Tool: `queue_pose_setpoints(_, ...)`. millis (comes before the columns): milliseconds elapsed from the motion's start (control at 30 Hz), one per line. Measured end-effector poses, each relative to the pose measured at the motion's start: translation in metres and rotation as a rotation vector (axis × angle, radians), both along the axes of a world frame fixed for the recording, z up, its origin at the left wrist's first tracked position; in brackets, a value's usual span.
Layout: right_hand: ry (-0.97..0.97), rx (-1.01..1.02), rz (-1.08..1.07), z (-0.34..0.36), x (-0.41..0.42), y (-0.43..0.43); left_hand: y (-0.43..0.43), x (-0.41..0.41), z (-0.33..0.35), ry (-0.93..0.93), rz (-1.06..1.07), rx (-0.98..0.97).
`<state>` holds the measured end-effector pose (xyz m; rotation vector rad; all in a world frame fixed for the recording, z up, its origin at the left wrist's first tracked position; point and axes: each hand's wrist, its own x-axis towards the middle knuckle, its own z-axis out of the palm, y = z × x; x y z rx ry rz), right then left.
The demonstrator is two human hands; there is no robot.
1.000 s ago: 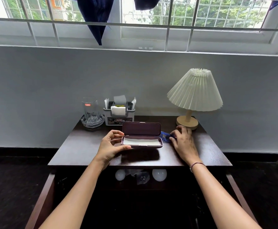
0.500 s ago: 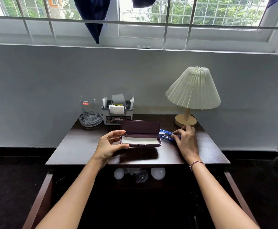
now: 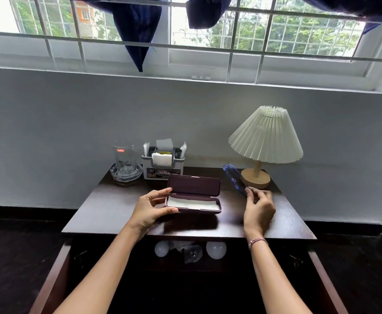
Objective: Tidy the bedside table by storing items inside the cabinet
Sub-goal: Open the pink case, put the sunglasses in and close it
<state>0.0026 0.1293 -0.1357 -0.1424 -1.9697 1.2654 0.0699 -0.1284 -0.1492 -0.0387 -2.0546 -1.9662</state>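
While blue glasses (image 3: 234, 179) are pinched by the right hand (image 3: 259, 207) above the bedside table (image 3: 108, 211), pointing away and leftward, the open case (image 3: 193, 198) is gripped at its left end by the left hand (image 3: 150, 206), just left of them, its long axis crosswise.

This is a room in a home, most probably a bedroom. A small dark bedside table (image 3: 108, 209) stands against a plain white wall (image 3: 72, 123), under a wide barred window (image 3: 232, 53) where dark blue clothes (image 3: 138, 26) hang. On the table are a lamp (image 3: 266, 137) with a pleated shade, a drinking glass (image 3: 123, 158), a tissue holder (image 3: 162, 171) and an open glasses case (image 3: 193, 189), with blue glasses (image 3: 234, 177) near the lamp. Under the tabletop the cabinet (image 3: 54, 279) stands open, with two light bulbs (image 3: 216, 249) inside. Trees (image 3: 310, 32) and another building (image 3: 83, 14) show outside
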Motion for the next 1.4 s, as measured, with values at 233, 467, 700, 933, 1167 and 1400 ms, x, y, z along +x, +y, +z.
queue_pose_setpoints(233, 0.155, 0.024, 0.138, -0.003, 0.013, -0.022, -0.002, -0.003, -0.003, 0.009, -0.010, -0.020)
queue_pose_setpoints(467, 0.193, 0.215, 0.337, -0.005, 0.018, -0.025, -0.002, -0.003, -0.003, -0.003, -0.022, -0.008)
queue_pose_setpoints(700, 0.200, 0.415, 0.393, -0.006, 0.022, -0.028, -0.003, -0.003, -0.004, -0.010, -0.038, 0.018)
queue_pose_setpoints(933, 0.177, 0.450, 0.478, -0.007, 0.023, -0.029, -0.002, -0.002, -0.002, -0.015, -0.043, 0.010)
queue_pose_setpoints(1167, 0.158, 0.493, 0.498, -0.007, 0.023, -0.032, -0.001, 0.000, -0.001, -0.009, -0.040, -0.034)
queue_pose_setpoints(1400, 0.150, 0.537, 0.506, -0.008, 0.022, -0.032, 0.001, 0.002, 0.002, 0.007, -0.024, -0.078)
